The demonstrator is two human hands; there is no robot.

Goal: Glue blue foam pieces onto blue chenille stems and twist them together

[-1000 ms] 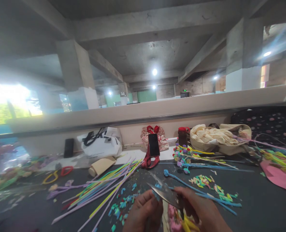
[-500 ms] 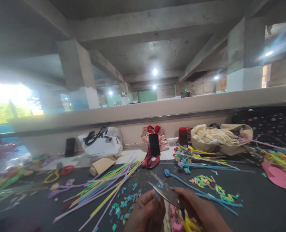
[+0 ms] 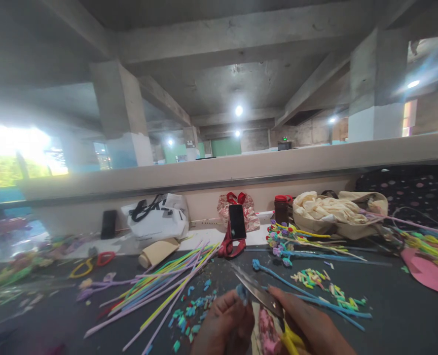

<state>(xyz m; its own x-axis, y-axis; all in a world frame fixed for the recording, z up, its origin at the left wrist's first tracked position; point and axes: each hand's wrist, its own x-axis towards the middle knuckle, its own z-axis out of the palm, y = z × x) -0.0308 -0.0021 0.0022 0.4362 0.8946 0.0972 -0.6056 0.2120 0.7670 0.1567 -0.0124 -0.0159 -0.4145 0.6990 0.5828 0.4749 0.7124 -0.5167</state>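
Note:
My left hand is closed on a small fuzzy blue pipe-cleaner piece, which pokes out above the fingertips. In my right hand are scissors with yellow handles, their metal blades pointing up and left beside the blue piece. The far ends of the blades are smeared. Below, between the hands, a pink patterned thing is partly hidden. Blue and green pipe-cleaner snippets lie left of my left hand. A blue pipe-cleaner stem with a curled head rests beyond the scissors.
Long coloured pipe cleaners fan out at left, near yellow-and-red-handled scissors. At the back stand a white bag, a phone, a brown bottle and a cloth bag. Finished-looking pipe-cleaner flowers lie at right.
The scissor blades have shifted slightly right, away from the blue piece, and show a narrow gap from it. More of the blue piece is visible above my left fingers.

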